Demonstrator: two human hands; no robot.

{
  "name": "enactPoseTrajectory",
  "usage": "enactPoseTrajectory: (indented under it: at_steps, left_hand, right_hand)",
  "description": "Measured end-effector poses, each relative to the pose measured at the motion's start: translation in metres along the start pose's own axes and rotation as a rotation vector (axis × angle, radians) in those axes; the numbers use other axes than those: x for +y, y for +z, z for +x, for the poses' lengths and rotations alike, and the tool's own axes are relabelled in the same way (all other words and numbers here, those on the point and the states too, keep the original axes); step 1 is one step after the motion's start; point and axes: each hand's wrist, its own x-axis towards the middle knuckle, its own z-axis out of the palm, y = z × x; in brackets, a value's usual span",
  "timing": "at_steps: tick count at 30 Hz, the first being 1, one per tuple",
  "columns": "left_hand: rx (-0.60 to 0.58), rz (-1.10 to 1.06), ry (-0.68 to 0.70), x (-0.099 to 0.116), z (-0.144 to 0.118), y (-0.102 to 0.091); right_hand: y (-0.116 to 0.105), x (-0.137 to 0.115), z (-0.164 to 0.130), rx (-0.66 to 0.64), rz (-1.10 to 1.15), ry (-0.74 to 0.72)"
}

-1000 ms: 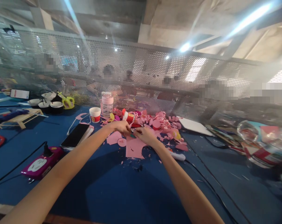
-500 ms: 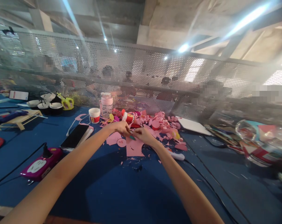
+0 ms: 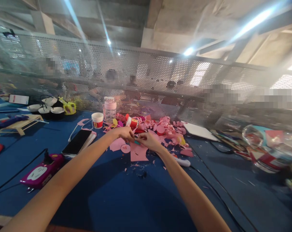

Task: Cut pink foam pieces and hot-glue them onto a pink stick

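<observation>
My left hand (image 3: 125, 133) and my right hand (image 3: 148, 140) almost meet at the middle of the table, both with fingers pinched. Between their fingertips shows a small teal piece (image 3: 136, 142), too small to name; which hand grips it I cannot tell. Just below them lies a square of pink paper (image 3: 139, 154) with a few dark marks. To its left is a pink paper disc (image 3: 125, 148) with a drawn outline. Beyond the hands, a red and white paper cup (image 3: 132, 122) lies tipped among a heap of pink scraps (image 3: 164, 124).
Left of the hands stand another cup (image 3: 97, 120), a pink bottle (image 3: 110, 109) and a black phone (image 3: 77, 142). A purple power strip (image 3: 42, 170) is nearer. On the right, a white-handled tool (image 3: 183, 162) trails a black cord. A perforated metal screen (image 3: 146, 80) closes the back.
Both hands stay at nearly the same spot with only slight finger movement. The whole view has shifted a little.
</observation>
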Motion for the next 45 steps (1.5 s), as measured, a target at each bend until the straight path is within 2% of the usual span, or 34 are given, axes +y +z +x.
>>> enactPoseTrajectory:
  at_steps: [9, 25, 30, 37, 45]
  left_hand:
    - [0.029, -0.066, -0.062, 0.001, 0.001, 0.003]
    - [-0.034, -0.035, -0.075, -0.007, 0.008, 0.004]
    - [-0.065, -0.057, -0.062, -0.008, 0.005, 0.002]
    - [-0.046, -0.031, -0.085, -0.005, 0.005, 0.003]
    - [-0.060, -0.029, -0.095, -0.013, 0.013, 0.006]
  right_hand:
    - [-0.006, 0.002, -0.001, 0.019, -0.047, 0.030]
    - [-0.004, 0.009, 0.000, -0.046, -0.034, 0.159]
    - [-0.003, 0.012, 0.001, -0.064, -0.031, 0.150]
    - [-0.006, 0.012, 0.000, -0.052, -0.129, 0.112]
    - [-0.007, 0.013, -0.001, -0.059, -0.166, 0.113]
